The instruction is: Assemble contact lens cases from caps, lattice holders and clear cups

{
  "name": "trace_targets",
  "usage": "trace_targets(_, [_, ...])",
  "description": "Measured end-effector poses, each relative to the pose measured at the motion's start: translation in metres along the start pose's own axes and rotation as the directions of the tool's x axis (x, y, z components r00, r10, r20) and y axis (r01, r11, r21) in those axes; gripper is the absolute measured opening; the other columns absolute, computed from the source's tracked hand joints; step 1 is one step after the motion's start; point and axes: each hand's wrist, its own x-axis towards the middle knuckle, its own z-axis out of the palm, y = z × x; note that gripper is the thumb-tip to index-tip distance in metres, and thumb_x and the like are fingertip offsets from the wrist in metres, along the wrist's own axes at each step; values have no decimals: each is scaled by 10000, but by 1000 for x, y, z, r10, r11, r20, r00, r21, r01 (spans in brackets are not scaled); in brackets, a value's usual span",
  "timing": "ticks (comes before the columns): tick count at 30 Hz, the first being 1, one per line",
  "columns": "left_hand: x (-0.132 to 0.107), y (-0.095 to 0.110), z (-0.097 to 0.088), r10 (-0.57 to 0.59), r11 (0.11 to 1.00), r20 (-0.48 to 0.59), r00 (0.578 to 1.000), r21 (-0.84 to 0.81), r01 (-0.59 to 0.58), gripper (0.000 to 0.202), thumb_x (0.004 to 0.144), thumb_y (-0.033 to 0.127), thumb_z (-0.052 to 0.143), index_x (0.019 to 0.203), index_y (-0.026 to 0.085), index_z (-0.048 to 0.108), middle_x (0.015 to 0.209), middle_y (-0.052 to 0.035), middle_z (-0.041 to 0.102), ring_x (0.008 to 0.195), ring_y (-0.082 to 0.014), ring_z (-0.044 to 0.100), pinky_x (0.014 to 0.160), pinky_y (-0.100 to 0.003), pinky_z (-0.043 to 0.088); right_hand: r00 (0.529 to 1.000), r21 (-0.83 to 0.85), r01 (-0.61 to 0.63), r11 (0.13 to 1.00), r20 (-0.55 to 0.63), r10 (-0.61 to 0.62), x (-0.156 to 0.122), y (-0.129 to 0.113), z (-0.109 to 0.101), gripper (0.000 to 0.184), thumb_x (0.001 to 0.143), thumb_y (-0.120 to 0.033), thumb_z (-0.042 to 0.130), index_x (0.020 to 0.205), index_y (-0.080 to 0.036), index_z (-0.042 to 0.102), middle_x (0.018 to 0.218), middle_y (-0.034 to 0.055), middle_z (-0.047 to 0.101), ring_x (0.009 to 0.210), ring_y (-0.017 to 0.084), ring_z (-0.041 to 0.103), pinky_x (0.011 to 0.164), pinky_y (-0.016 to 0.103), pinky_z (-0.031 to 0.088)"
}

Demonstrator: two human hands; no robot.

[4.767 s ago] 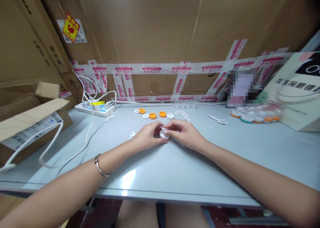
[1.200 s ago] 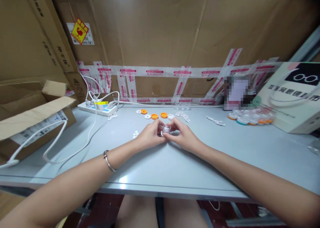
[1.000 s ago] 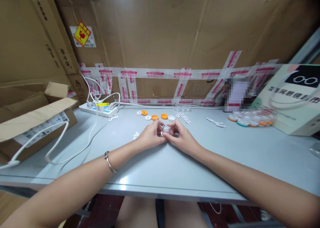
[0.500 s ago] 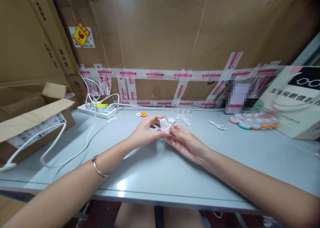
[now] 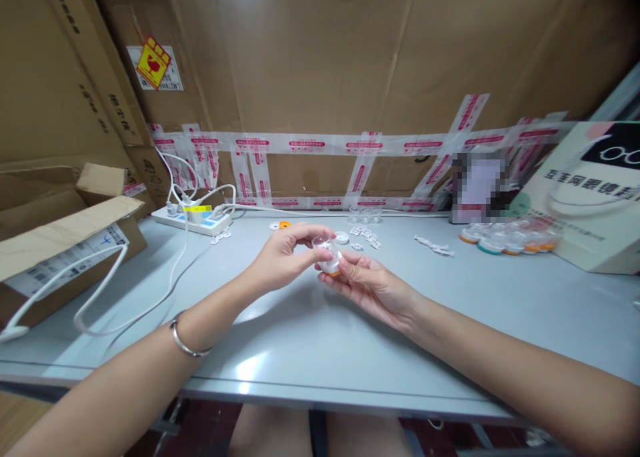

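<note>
Above the middle of the table, a small clear plastic dome with a white and orange base [image 5: 329, 259] is held between both hands. My right hand [image 5: 369, 285] is closed round its base, thumb on the near side and fingers beneath. My left hand [image 5: 295, 255] curves round the clear upper part, with its thumb against the side and the index finger over the top. What sits inside the dome is too small to make out. Just behind it lie a round white part [image 5: 341, 237] and several small white pieces [image 5: 367, 235].
At right, several domes with orange and teal bases [image 5: 507, 238] stand by a white printed box [image 5: 583, 197]. Clear caps [image 5: 365, 215] and an orange disc [image 5: 285, 225] lie farther back. A power strip [image 5: 200, 220], white cables and an open carton [image 5: 65, 243] are left.
The dome has tilted in my hands. My left hand has shifted, its index finger now reaching over the top; my right hand still grips the base. The view has moved slightly.
</note>
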Motion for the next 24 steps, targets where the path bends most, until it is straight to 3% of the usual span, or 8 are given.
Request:
trace_targets(7, [-1, 1, 6, 1, 997, -86, 996, 80, 6, 219, 645, 279, 715, 789, 151, 610, 836, -47, 659, 800, -165, 579, 760, -304, 450, 995, -69, 84, 994, -53, -87, -2, 2, 5, 181, 679, -277, 731, 841, -201, 698, 866, 2, 661, 805, 103, 604, 945, 293, 456])
trace_targets(10, [0, -2, 5, -30, 993, -81, 996, 109, 39, 239, 624, 294, 733, 767, 146, 613, 809, -48, 664, 776, -167, 576, 744, -304, 450, 995, -67, 64, 996, -67, -69, -1, 4, 3, 183, 676, -277, 733, 834, -192, 698, 876, 8, 670, 805, 107, 614, 936, 294, 466])
trace_targets(14, [2, -6, -4, -52, 999, 117, 992, -5, 53, 247, 753, 252, 624, 988, 181, 651, 1068, -63, 659, 1008, -204, 573, 890, -346, 427, 997, 14, 18, 1000, -72, -17, 1, 9, -1, 170, 680, -300, 731, 783, -172, 686, 819, 19, 682, 770, 117, 645, 904, 282, 497])
trace_targets(16, [2, -7, -8, -37, 991, 249, 968, -119, 68, 301, 817, 249, 560, 1112, 224, 616, 1199, -47, 608, 1136, -208, 520, 963, -357, 391, 997, 63, -5, 998, -72, 9, 2, 10, -2, 144, 707, -292, 712, 766, -165, 677, 819, 30, 690, 777, 116, 655, 886, 256, 507])
trace_targets(18, [2, -8, -10, -22, 965, 312, 950, -243, 102, 327, 851, 266, 523, 1171, 245, 585, 1270, -41, 562, 1201, -212, 473, 1003, -366, 361, 998, 92, -24, 995, -55, 29, 2, 9, -4, 136, 753, -287, 670, 772, -153, 671, 833, 48, 696, 787, 109, 660, 871, 225, 511])
trace_targets(21, [2, -12, -9, -30, 914, 240, 970, -386, 123, 329, 871, 328, 493, 1178, 245, 579, 1314, -53, 521, 1221, -226, 451, 1005, -372, 354, 999, 86, -6, 996, -39, 9, 2, 4, -7, 151, 819, -289, 594, 830, -153, 661, 864, 60, 699, 809, 106, 659, 892, 221, 500])
trace_targets(24, [2, -17, -6, -89, 909, 123, 988, -397, 131, 337, 873, 394, 480, 1153, 235, 579, 1276, -67, 543, 1196, -227, 468, 977, -371, 373, 998, 62, 46, 997, -52, -43, 4, 0, -10, 153, 850, -283, 550, 902, -171, 640, 917, 55, 692, 885, 112, 650, 947, 236, 470])
